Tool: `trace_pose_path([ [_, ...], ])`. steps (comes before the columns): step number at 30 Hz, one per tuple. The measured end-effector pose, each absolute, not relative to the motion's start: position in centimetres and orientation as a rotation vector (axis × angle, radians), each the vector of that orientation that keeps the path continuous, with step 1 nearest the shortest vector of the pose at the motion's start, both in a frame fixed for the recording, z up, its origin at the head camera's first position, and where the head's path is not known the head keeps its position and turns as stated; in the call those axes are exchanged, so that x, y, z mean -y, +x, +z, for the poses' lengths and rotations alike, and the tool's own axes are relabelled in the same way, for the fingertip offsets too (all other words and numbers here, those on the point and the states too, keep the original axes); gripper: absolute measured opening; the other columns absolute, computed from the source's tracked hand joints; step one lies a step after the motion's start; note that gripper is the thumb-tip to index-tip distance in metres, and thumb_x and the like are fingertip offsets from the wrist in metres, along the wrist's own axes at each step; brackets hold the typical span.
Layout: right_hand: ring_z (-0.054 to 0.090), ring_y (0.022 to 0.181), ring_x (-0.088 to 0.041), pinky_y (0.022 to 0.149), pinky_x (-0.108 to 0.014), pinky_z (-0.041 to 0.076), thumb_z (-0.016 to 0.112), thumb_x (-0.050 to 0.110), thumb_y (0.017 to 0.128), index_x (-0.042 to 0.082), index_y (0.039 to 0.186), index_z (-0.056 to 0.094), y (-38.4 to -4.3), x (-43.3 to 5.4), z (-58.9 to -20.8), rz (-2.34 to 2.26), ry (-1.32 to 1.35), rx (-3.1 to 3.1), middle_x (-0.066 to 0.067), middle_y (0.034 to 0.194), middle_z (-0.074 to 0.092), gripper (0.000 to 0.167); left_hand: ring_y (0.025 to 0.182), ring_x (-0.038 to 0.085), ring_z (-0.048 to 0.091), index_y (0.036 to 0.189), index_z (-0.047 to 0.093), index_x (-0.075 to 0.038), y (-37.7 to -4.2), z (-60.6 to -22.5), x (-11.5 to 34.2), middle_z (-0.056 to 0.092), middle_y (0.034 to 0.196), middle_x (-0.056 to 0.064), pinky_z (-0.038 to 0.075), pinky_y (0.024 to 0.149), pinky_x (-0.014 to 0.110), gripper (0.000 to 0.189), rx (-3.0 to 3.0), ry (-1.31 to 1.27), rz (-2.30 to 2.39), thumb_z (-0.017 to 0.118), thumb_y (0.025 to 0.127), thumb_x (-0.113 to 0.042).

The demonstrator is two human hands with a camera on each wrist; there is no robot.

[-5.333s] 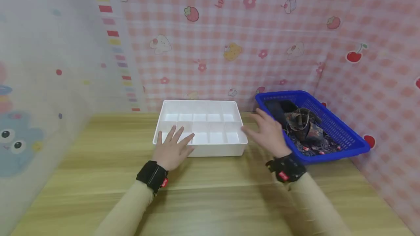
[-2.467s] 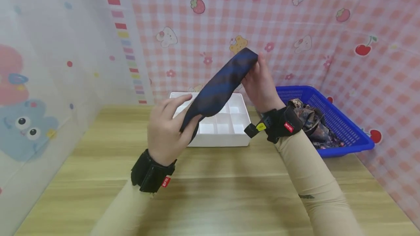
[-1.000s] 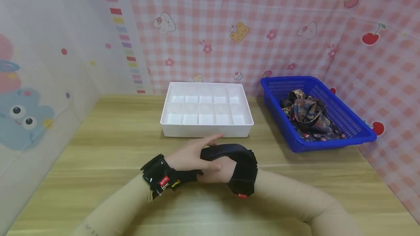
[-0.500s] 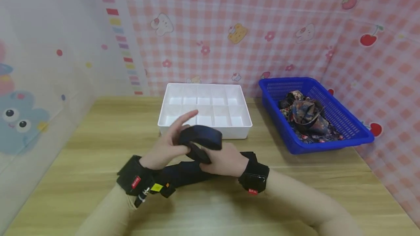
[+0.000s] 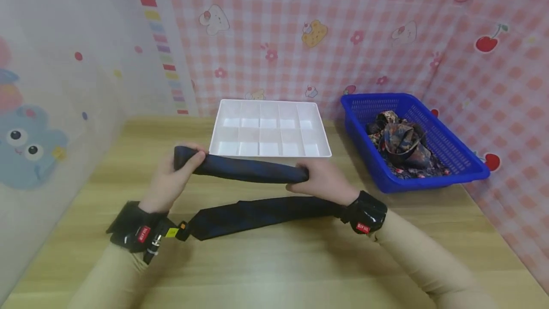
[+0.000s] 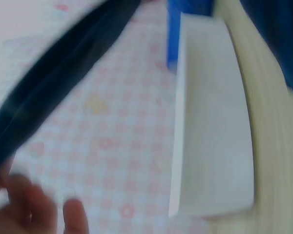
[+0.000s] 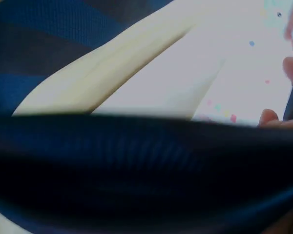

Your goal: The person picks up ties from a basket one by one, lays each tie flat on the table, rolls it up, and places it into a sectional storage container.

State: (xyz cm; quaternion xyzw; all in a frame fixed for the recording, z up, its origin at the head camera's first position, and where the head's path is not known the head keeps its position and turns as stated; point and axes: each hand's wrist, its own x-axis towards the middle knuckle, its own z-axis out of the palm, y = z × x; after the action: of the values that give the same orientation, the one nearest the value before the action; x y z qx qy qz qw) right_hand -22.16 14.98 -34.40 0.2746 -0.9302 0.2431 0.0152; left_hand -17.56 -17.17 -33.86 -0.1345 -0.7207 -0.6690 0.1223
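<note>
A dark navy striped necktie (image 5: 249,168) is stretched between my two hands in the head view, raised off the table. My left hand (image 5: 171,178) pinches its left end between thumb and fingers. At the other end, my right hand (image 5: 323,180) grips the tie. A lower length of dark tie (image 5: 257,216) lies nearer me on the table, its pointed tip at the left; its right end runs in beneath my right wrist. Dark cloth (image 7: 146,170) fills the lower part of the right wrist view. The left wrist view is blurred, with the band of tie (image 6: 53,78) crossing it.
Behind the hands, a white divided box (image 5: 270,128) with several compartments stands on the wooden table (image 5: 274,271). To the right is a blue basket (image 5: 433,182) holding patterned dark cloth items (image 5: 403,144). Patterned curtains (image 5: 270,23) enclose the back and sides.
The necktie came out of the basket and was held up by both hands. Its wide end now lies on the table, and the hands have moved apart, pulling the upper part straight.
</note>
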Motion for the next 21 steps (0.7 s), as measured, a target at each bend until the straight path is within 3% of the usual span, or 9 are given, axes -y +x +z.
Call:
trace_pose_path([
  [3, 0.044, 0.057, -0.009, 0.054, -0.026, 0.037, 0.081, 0.042, 0.074, 0.015, 0.074, 0.058, -22.7, -16.1, -33.7, 1.042, 0.958, 3.0, 0.009, 0.063, 0.049, 0.036, 0.094, 0.012, 0.054, 0.117, 0.064, -0.003, -17.8, -33.5, 18.8, 0.063, 0.109, -0.005, 0.042, 0.079, 0.024, 0.027, 2.242, -0.336, -1.788, 0.06, 0.097, -0.021],
  [9, 0.051, 0.062, -0.005, 0.059, -0.019, 0.042, 0.074, 0.044, 0.082, -0.008, 0.084, 0.067, -23.1, -18.6, -34.7, 1.96, 1.487, 2.971, 0.005, 0.071, 0.062, 0.053, 0.08, 0.013, 0.057, 0.118, 0.063, -0.01, -18.0, -32.7, 21.2, 0.054, 0.107, 0.007, 0.049, 0.066, 0.02, 0.025, 1.823, -0.291, -2.085, 0.059, 0.095, -0.004],
  [13, 0.06, 0.074, -0.007, 0.07, -0.022, 0.047, 0.064, 0.039, 0.092, 0.002, 0.093, 0.071, -22.7, -20.4, -35.8, 2.478, 1.82, 2.602, 0.006, 0.08, 0.068, 0.038, 0.079, 0.013, 0.056, 0.116, 0.061, -0.012, -17.8, -32.1, 22.9, 0.045, 0.107, 0.01, 0.049, 0.062, 0.02, 0.024, 1.569, -0.23, -2.182, 0.058, 0.095, -0.001],
  [16, 0.065, 0.082, -0.012, 0.078, -0.028, 0.051, 0.058, 0.033, 0.097, 0.011, 0.104, 0.069, -22.6, -21.9, -35.7, 2.654, 1.916, 2.398, 0.003, 0.086, 0.07, 0.026, 0.078, 0.013, 0.055, 0.121, 0.058, -0.01, -17.4, -31.9, 24.2, 0.045, 0.103, 0.009, 0.049, 0.06, 0.02, 0.027, 1.471, -0.192, -2.198, 0.058, 0.094, -0.002],
  [18, 0.068, 0.08, -0.012, 0.076, -0.029, 0.054, 0.056, 0.029, 0.099, 0.008, 0.109, 0.067, -22.5, -22.9, -35.2, 2.671, 1.947, 2.355, 0.0, 0.088, 0.071, 0.025, 0.077, 0.013, 0.056, 0.123, 0.057, -0.009, -17.1, -32.0, 24.9, 0.048, 0.099, 0.009, 0.049, 0.059, 0.02, 0.03, 1.449, -0.185, -2.191, 0.059, 0.094, -0.003],
  [21, 0.068, 0.069, -0.01, 0.062, -0.025, 0.055, 0.057, 0.023, 0.099, 0.006, 0.107, 0.067, -22.1, -24.9, -34.0, 2.589, 1.867, 2.483, -0.001, 0.082, 0.071, 0.022, 0.076, 0.012, 0.058, 0.126, 0.056, -0.008, -16.4, -32.5, 26.1, 0.051, 0.097, 0.008, 0.049, 0.057, 0.019, 0.032, 1.45, -0.194, -2.183, 0.059, 0.094, -0.002],
])
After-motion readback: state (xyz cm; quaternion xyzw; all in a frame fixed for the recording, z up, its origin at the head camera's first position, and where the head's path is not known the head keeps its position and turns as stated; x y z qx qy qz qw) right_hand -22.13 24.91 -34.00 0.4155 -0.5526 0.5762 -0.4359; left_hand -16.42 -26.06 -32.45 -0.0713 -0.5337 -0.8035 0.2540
